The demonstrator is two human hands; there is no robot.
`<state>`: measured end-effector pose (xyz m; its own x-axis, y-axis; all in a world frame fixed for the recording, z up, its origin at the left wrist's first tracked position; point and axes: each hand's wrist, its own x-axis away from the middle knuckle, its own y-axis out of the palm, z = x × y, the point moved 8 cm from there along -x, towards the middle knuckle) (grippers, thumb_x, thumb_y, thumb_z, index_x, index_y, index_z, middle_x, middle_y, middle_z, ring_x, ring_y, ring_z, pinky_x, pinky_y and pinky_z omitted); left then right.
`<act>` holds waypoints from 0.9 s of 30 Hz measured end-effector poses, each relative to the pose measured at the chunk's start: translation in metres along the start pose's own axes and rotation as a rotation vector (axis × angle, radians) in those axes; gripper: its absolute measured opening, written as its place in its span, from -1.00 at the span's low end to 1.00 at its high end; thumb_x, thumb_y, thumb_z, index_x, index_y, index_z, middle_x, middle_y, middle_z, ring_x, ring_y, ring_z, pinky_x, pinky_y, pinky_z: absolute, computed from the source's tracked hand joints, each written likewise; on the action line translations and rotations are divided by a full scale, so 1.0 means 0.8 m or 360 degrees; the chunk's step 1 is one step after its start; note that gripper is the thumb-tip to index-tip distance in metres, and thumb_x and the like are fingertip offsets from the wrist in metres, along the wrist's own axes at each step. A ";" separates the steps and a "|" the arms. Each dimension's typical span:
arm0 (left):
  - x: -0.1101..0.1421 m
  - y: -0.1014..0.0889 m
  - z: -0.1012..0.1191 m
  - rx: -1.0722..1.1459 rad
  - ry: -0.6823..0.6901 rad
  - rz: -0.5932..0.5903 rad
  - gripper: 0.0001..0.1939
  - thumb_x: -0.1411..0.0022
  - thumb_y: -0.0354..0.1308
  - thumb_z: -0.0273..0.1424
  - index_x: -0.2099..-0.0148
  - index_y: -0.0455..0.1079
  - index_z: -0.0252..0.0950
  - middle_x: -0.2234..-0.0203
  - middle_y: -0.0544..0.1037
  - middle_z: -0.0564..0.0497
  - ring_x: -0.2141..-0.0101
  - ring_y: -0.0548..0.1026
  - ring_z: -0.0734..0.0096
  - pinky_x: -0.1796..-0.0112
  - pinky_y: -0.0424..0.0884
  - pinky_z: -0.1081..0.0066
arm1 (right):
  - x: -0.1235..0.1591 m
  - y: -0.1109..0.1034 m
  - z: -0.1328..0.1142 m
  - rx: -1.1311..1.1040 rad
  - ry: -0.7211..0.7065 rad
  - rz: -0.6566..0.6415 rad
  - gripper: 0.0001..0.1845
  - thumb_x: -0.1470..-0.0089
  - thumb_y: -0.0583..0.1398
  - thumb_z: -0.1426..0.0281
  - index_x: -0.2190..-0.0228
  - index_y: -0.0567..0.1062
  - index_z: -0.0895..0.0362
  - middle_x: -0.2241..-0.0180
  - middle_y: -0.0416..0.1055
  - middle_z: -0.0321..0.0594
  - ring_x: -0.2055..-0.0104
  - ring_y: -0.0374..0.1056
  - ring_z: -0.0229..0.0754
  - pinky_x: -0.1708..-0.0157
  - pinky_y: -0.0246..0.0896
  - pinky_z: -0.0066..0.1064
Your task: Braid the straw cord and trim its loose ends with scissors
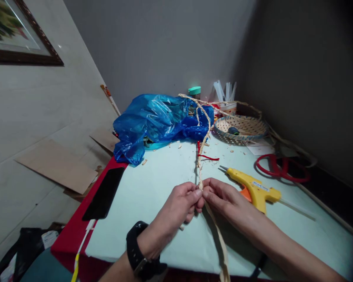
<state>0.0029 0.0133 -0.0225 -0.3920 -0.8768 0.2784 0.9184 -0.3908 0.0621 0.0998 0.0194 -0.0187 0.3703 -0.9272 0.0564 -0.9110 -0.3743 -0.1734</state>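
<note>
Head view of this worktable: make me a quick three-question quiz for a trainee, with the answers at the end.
1. True or false: the left hand and the right hand both pinch the straw-coloured cord.

2. On which wrist is the black watch?
a) left
b) right
c) neither

3. Fill in the colour: the glue gun lying on the table has a ____ body.

Key: 1. true; 2. a; 3. yellow.

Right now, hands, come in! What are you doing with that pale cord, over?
Left hand and right hand: both pinching the pale cord. Cord: bumpy beyond them, flatter nearer. Close by: yellow glue gun, beside the right hand.
</note>
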 end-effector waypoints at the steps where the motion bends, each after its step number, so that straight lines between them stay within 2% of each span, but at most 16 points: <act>1: 0.001 -0.001 0.002 -0.0040 0.0022 0.0029 -0.73 -0.27 0.01 -0.24 0.42 0.23 -0.29 0.64 0.23 0.15 0.70 -0.01 0.63 0.66 -0.13 0.50 | 0.001 -0.001 -0.002 0.0027 0.0008 0.0019 -0.84 -0.17 0.04 0.24 0.26 0.28 0.06 0.44 0.45 -0.28 0.37 0.38 -0.13 0.36 0.20 -0.31; 3: 0.001 -0.005 0.008 -0.0137 0.0096 0.0107 -0.72 -0.25 0.04 -0.29 0.48 0.26 -0.30 0.64 0.27 0.12 0.65 0.09 0.59 0.61 0.00 0.50 | 0.005 -0.004 -0.008 0.0178 0.0009 0.0060 -0.79 -0.17 0.02 0.24 0.18 0.23 0.05 0.43 0.47 -0.28 0.35 0.39 -0.10 0.35 0.19 -0.28; 5: 0.001 -0.008 0.014 -0.0226 0.0179 0.0182 -0.73 -0.21 0.09 -0.34 0.51 0.33 -0.32 0.61 0.34 0.07 0.54 0.24 0.50 0.46 0.16 0.49 | 0.011 -0.009 -0.018 0.0476 -0.0028 0.0128 -0.77 -0.18 0.01 0.22 0.16 0.23 0.04 0.42 0.49 -0.26 0.35 0.40 -0.08 0.34 0.19 -0.26; 8: 0.004 -0.017 0.022 -0.0376 0.0260 0.0347 -0.80 -0.15 0.15 -0.37 0.49 0.46 -0.32 0.50 0.46 0.00 0.36 0.36 0.35 0.25 0.22 0.43 | 0.022 -0.016 -0.029 0.0999 -0.0121 0.0253 -0.77 -0.22 -0.02 0.18 0.32 0.31 0.04 0.50 0.45 -0.25 0.49 0.35 -0.11 0.47 0.11 -0.28; 11: 0.008 -0.023 0.024 -0.0461 0.0263 0.0469 -0.77 -0.15 0.16 -0.37 0.52 0.47 -0.32 0.56 0.46 0.00 0.41 0.37 0.35 0.28 0.22 0.41 | 0.038 -0.014 -0.041 0.1340 -0.0349 0.0407 -0.72 -0.26 -0.02 0.23 0.45 0.32 0.04 0.58 0.38 -0.29 0.57 0.32 -0.16 0.56 0.05 -0.33; 14: 0.011 -0.017 0.021 -0.0406 0.0261 0.0390 -0.69 -0.19 0.13 -0.36 0.57 0.43 -0.34 0.64 0.39 0.04 0.51 0.30 0.45 0.37 0.20 0.45 | 0.058 0.001 -0.055 0.1561 -0.0645 0.0609 -0.79 -0.25 0.04 0.33 0.42 0.38 0.07 0.57 0.40 -0.30 0.58 0.35 -0.19 0.59 0.04 -0.34; 16: 0.012 -0.013 0.014 -0.0279 0.0196 0.0311 -0.75 -0.19 0.13 -0.35 0.47 0.48 -0.35 0.68 0.27 0.11 0.60 0.15 0.56 0.50 0.09 0.50 | 0.067 0.018 -0.063 0.1668 -0.0810 0.0707 -0.80 -0.22 0.05 0.42 0.44 0.39 0.10 0.59 0.37 -0.29 0.60 0.32 -0.21 0.60 0.03 -0.34; 18: 0.013 -0.009 0.007 -0.0064 0.0122 0.0214 -0.79 -0.20 0.14 -0.33 0.36 0.49 -0.36 0.72 0.14 0.18 0.65 -0.02 0.60 0.59 -0.09 0.50 | 0.074 0.038 -0.071 0.1772 -0.0989 0.0750 -0.78 -0.17 0.02 0.55 0.43 0.42 0.17 0.60 0.36 -0.25 0.61 0.30 -0.20 0.59 0.05 -0.33; 21: 0.015 -0.006 0.004 0.0169 0.0128 0.0103 -0.76 -0.23 0.12 -0.29 0.38 0.44 -0.37 0.73 0.09 0.19 0.66 -0.04 0.61 0.60 -0.15 0.49 | 0.080 0.058 -0.081 0.1904 -0.1229 0.0716 -0.70 -0.07 -0.03 0.68 0.33 0.48 0.29 0.52 0.44 -0.12 0.53 0.33 -0.14 0.53 0.12 -0.32; 23: 0.017 -0.008 0.003 0.0202 0.0143 0.0095 -0.76 -0.21 0.16 -0.27 0.37 0.43 -0.37 0.71 0.11 0.18 0.65 -0.04 0.63 0.60 -0.14 0.50 | 0.078 0.051 -0.084 0.1790 -0.1201 0.0615 -0.72 -0.11 -0.01 0.63 0.36 0.49 0.24 0.49 0.45 -0.13 0.48 0.32 -0.11 0.49 0.13 -0.29; 24: 0.017 -0.009 0.002 0.0206 0.0138 0.0097 -0.76 -0.19 0.18 -0.27 0.36 0.44 -0.38 0.69 0.12 0.18 0.65 -0.05 0.64 0.60 -0.15 0.51 | 0.075 0.041 -0.083 0.1639 -0.1112 0.0573 -0.75 -0.16 0.02 0.55 0.38 0.48 0.18 0.48 0.44 -0.15 0.45 0.32 -0.10 0.45 0.14 -0.28; 27: 0.018 -0.008 0.003 0.0217 0.0144 0.0089 -0.76 -0.19 0.18 -0.29 0.36 0.44 -0.40 0.70 0.12 0.19 0.67 -0.08 0.66 0.62 -0.19 0.51 | 0.060 -0.007 -0.069 0.1049 -0.0648 0.0627 -0.78 -0.23 0.07 0.27 0.27 0.46 0.09 0.29 0.48 -0.15 0.27 0.36 -0.08 0.25 0.20 -0.24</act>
<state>-0.0085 0.0040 -0.0169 -0.3377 -0.9202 0.1980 0.9353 -0.3045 0.1803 0.1122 -0.0238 0.0396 0.2011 -0.8638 -0.4619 -0.7420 0.1736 -0.6476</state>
